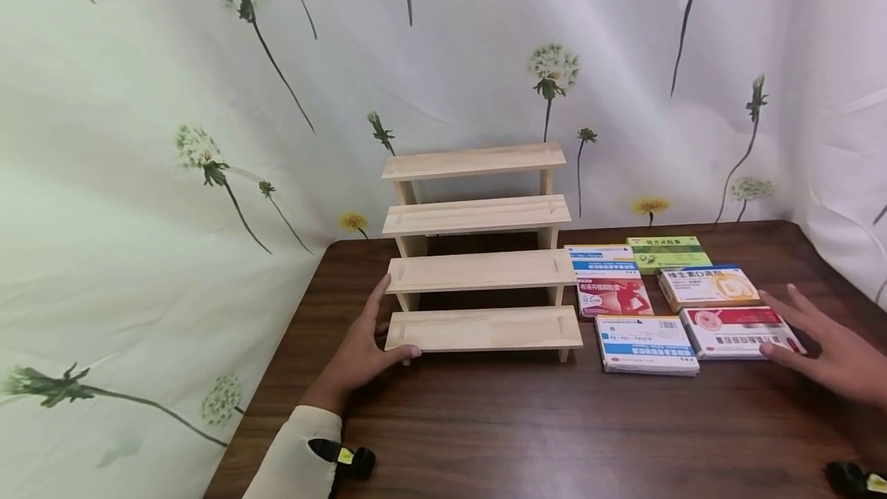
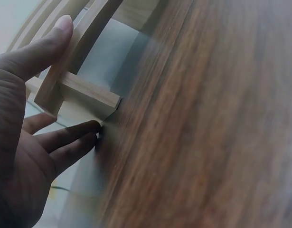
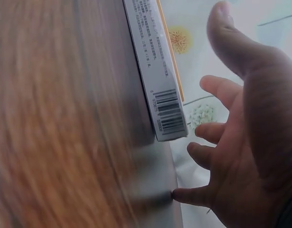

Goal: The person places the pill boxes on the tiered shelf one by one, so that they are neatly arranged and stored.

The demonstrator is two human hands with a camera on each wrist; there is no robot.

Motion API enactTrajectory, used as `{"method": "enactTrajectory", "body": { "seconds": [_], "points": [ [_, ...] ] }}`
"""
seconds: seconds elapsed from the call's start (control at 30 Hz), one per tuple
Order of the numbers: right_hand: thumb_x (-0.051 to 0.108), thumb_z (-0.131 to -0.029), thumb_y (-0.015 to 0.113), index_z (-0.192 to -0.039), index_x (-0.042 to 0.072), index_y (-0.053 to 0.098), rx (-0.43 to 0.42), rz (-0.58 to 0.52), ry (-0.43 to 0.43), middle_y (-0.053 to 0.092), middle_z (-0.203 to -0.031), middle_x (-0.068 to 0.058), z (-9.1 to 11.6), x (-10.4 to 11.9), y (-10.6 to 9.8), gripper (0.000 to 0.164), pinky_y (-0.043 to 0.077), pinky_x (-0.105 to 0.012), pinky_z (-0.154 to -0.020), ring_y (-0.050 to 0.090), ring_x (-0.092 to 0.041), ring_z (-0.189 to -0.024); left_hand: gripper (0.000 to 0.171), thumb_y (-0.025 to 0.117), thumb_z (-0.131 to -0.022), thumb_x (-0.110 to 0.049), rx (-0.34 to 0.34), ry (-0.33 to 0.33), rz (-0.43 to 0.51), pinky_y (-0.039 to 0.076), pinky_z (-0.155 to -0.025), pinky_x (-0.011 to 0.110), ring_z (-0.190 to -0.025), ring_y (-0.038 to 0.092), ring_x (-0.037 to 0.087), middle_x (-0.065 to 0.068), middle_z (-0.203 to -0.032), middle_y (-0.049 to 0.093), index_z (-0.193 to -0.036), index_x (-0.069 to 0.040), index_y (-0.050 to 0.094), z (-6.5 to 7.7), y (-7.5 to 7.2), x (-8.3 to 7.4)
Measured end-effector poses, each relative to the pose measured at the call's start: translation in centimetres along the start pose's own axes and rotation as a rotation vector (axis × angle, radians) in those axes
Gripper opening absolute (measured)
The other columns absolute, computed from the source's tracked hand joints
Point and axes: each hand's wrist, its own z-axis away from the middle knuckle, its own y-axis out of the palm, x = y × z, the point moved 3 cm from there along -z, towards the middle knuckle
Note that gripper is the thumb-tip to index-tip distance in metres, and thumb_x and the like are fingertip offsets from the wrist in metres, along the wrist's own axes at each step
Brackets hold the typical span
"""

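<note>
A pale wooden stepped shelf stands on the dark table in the head view. My left hand is at its left end, fingers along the side and thumb on the lowest step's front corner. In the left wrist view, the left hand has its thumb over the wooden edge, the other fingers loosely extended beside a leg. My right hand is spread at the right edge of a red-and-white medicine box. From the right wrist, the hand appears apart from a barcoded medicine box.
Flat medicine boxes lie right of the shelf: a blue-and-white box, a red box, a green box, an orange-and-white box and another blue-and-white box. A dandelion-print curtain hangs behind the table.
</note>
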Motion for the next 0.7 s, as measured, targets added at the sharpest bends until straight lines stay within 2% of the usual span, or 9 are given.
{"method": "enactTrajectory", "body": {
  "seconds": [0.07,0.27,0.5,0.7],
  "points": [
    [0.049,-0.102,0.075,-0.172,-0.001,0.010,-0.017,-0.008,-0.009,-0.010,-0.166,-0.051,0.12,-0.18,0.03,0.108,0.025,-0.092,-0.103,0.005,-0.080,-0.149,0.131,0.097,-0.086,-0.028,0.004,-0.003,0.004,0.058,-0.103,0.061,-0.139,0.061,0.055,0.019,-0.184,0.011,-0.176,-0.040,0.003,0.05,0.10,0.12],
    [0.046,-0.099,0.080,-0.173,0.000,0.012,-0.033,-0.012,-0.009,-0.002,-0.166,-0.053,0.44,-0.42,0.03,0.110,0.025,-0.090,-0.105,0.008,-0.079,-0.150,0.136,0.098,-0.084,-0.027,0.013,-0.004,0.039,0.051,-0.111,0.063,-0.149,0.054,0.050,0.026,-0.177,0.030,-0.176,-0.041,-0.001,0.14,0.34,0.45],
    [0.051,-0.097,0.081,-0.173,0.002,0.011,-0.014,0.014,0.028,0.004,-0.163,-0.056,0.60,-0.72,0.31,0.114,0.025,-0.089,-0.106,0.017,-0.082,-0.143,0.134,0.097,-0.085,-0.027,0.032,-0.028,0.071,0.051,-0.111,0.061,-0.148,0.055,0.048,0.025,-0.178,0.028,-0.174,-0.047,-0.001,-0.18,0.63,0.69],
    [0.044,-0.095,0.086,-0.171,-0.002,0.019,-0.047,0.001,-0.006,0.013,-0.161,-0.057,0.55,-1.01,0.66,0.111,0.027,-0.087,-0.105,0.022,-0.081,-0.141,0.133,0.096,-0.086,-0.027,0.039,-0.023,0.054,0.052,-0.110,0.058,-0.147,0.058,0.045,0.024,-0.175,0.036,-0.174,-0.047,-0.002,-0.14,0.63,0.78]
  ]
}}
